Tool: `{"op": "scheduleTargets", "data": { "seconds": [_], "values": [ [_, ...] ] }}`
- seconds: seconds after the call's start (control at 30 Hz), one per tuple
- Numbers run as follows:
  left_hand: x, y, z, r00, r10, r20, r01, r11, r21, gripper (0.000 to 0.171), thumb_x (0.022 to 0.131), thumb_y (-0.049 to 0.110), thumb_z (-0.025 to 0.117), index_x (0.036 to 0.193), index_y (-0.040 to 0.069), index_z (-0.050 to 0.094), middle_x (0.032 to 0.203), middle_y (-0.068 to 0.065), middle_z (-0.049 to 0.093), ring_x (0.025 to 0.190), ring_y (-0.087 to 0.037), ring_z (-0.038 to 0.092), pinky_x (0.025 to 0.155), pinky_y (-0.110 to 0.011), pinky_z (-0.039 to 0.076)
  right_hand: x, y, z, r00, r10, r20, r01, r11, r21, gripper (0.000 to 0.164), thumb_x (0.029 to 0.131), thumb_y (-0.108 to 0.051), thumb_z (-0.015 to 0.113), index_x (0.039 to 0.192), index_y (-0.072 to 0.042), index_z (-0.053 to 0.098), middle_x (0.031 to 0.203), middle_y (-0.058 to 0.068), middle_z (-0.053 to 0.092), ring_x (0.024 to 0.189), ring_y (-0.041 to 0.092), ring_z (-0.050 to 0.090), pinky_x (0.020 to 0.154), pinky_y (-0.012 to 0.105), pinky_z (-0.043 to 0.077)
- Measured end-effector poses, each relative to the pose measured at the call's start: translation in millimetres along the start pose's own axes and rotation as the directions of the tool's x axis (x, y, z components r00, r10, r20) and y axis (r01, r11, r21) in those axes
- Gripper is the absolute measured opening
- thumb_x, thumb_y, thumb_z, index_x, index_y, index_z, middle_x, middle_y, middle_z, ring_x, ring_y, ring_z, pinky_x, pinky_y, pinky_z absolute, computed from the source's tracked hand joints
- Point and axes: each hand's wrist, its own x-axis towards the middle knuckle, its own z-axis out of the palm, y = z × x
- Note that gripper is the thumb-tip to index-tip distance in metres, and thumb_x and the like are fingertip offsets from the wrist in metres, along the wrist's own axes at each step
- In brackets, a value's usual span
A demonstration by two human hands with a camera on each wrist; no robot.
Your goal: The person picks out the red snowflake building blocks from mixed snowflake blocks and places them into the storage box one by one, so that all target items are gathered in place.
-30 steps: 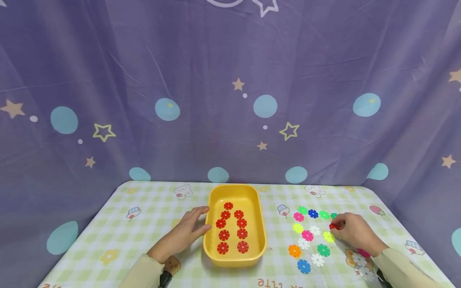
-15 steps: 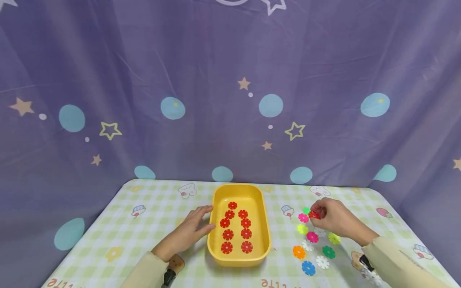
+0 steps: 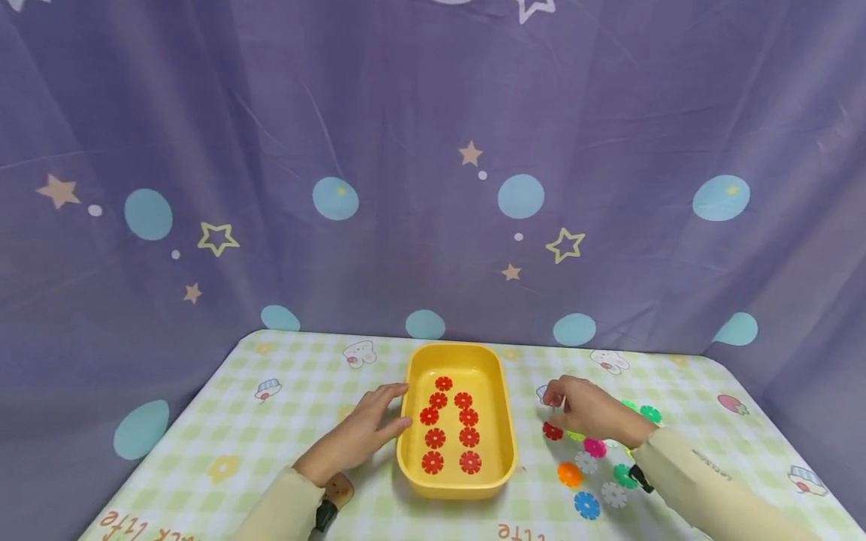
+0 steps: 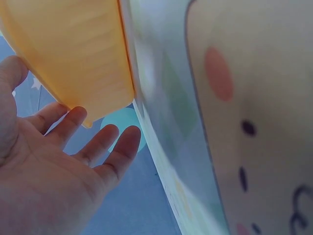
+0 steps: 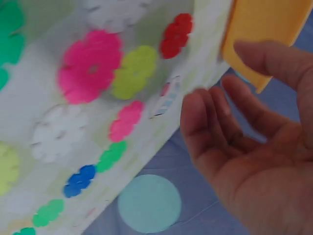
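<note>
My left hand (image 3: pixel 361 428) is at the left side of a yellow plastic tray (image 3: pixel 509 451), fingers extended and fingertips right at its rim. In the left wrist view, the fingers stay spread beside the tray wall (image 4: pixel 68 44). Several red snowflake discs (image 3: pixel 435 438) lie in two rows inside the tray. Just right of the tray, my right hand (image 3: pixel 591 409) hovers over the table, fingers loosely bent and nothing between them. A single red snowflake disc (image 3: pixel 552 431) lies on the cloth beneath its fingertips, and shows apart from the hand in the right wrist view.
Around and below the right forearm, loose discs are scattered: an orange one (image 3: pixel 570 474), a blue one (image 3: pixel 586 506), a pink one (image 3: pixel 594 448), a white one (image 3: pixel 614 494), and several more. A checked cloth (image 3: pixel 284 421) covers the table; a purple curtain (image 3: pixel 406 150) hangs behind it.
My right hand has carried a red disc leftward across the loose discs toward the tray and let it go on the cloth. The left hand stays at the tray's edge.
</note>
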Motion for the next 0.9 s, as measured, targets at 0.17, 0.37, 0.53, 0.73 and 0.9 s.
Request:
{"op": "scheduleTargets", "data": {
  "seconds": [0.17, 0.37, 0.53, 0.73, 0.9],
  "values": [
    [0.0, -0.3, -1.2, 1.0, 0.0, -0.005, 0.0, 1.0, -0.006, 0.056, 0.096, 0.036, 0.055, 0.144, 0.013, 0.038, 0.146, -0.001, 0.036, 0.135, -0.025, 0.028, 0.106, -0.049, 0.029, -3, 11, 11, 0.994, -0.044, 0.096, 0.038, 0.997, 0.065, 0.02, 0.077, -0.006, 0.078, 0.092, -0.01, 0.066, 0.082, -0.001, 0.056, 0.069, 0.014, 0.048, 0.063, 0.028, 0.047],
    [1.2, -1.5, 0.0, 1.0, 0.002, 0.009, -0.001, 1.0, -0.027, 0.057, 0.097, 0.038, 0.053, 0.144, 0.012, 0.037, 0.146, -0.001, 0.036, 0.135, -0.024, 0.028, 0.106, -0.05, 0.029, 2, 19, 15, 0.987, -0.003, 0.163, -0.016, 0.993, 0.114, 0.02, 0.079, -0.006, 0.076, 0.089, -0.011, 0.059, 0.076, -0.002, 0.055, 0.068, 0.015, 0.049, 0.062, 0.027, 0.046],
    [1.3, -1.4, 1.5, 1.0, -0.008, 0.01, 0.008, 1.0, -0.027, 0.056, 0.097, 0.037, 0.054, 0.144, 0.012, 0.037, 0.147, -0.003, 0.036, 0.134, -0.025, 0.029, 0.106, -0.05, 0.028, 4, 21, 14, 0.978, 0.015, 0.21, -0.047, 0.988, 0.144, 0.021, 0.08, -0.006, 0.076, 0.089, -0.01, 0.057, 0.075, -0.001, 0.055, 0.067, 0.015, 0.049, 0.059, 0.027, 0.046],
    [1.9, -0.6, 2.1, 1.0, -0.008, 0.012, 0.008, 1.0, -0.021, 0.056, 0.096, 0.037, 0.054, 0.144, 0.012, 0.037, 0.147, -0.003, 0.036, 0.133, -0.025, 0.03, 0.106, -0.05, 0.029, -5, 19, 22, 0.996, -0.018, 0.087, 0.012, 0.997, 0.071, 0.017, 0.079, -0.005, 0.076, 0.083, -0.014, 0.063, 0.074, -0.003, 0.053, 0.066, 0.014, 0.048, 0.059, 0.025, 0.046],
    [2.1, -0.9, 2.1, 1.0, -0.011, 0.005, 0.011, 1.0, -0.015, 0.057, 0.096, 0.037, 0.054, 0.144, 0.012, 0.037, 0.146, -0.003, 0.036, 0.134, -0.025, 0.03, 0.106, -0.05, 0.029, -11, 15, 29, 0.999, 0.051, 0.006, -0.051, 0.997, 0.051, 0.019, 0.078, -0.003, 0.076, 0.094, -0.01, 0.069, 0.082, -0.004, 0.054, 0.072, 0.014, 0.049, 0.062, 0.024, 0.049]
  ]
}}
